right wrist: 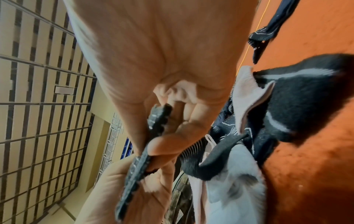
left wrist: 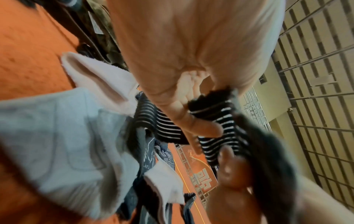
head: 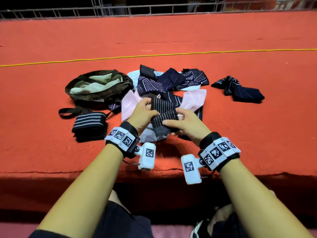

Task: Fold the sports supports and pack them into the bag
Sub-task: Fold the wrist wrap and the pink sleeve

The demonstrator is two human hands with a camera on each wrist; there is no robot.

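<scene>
Just above the near edge of the heap, a black striped support is held off the orange mat between both hands. The left hand pinches its far end with thumb and curled fingers; the right hand grips the near, plain dark end, thumb on top and fingers curled beneath. In the right wrist view the band shows edge-on, clamped between that thumb and the fingers, and the left palm lies just past it.

Under the hands, pink and pale blue supports overlap with navy patterned ones; how many lie in the heap cannot be told, since they cover each other. The left wrist view is blurred along its lower edge.

Left of the heap, touching it, the dark bag lies open, with pale cloth inside and its strap trailing toward the near side. A folded striped stack sits just beside that strap. A separate dark navy support lies well apart to the right. Open mat stretches beyond to a yellow cord and a metal railing.
</scene>
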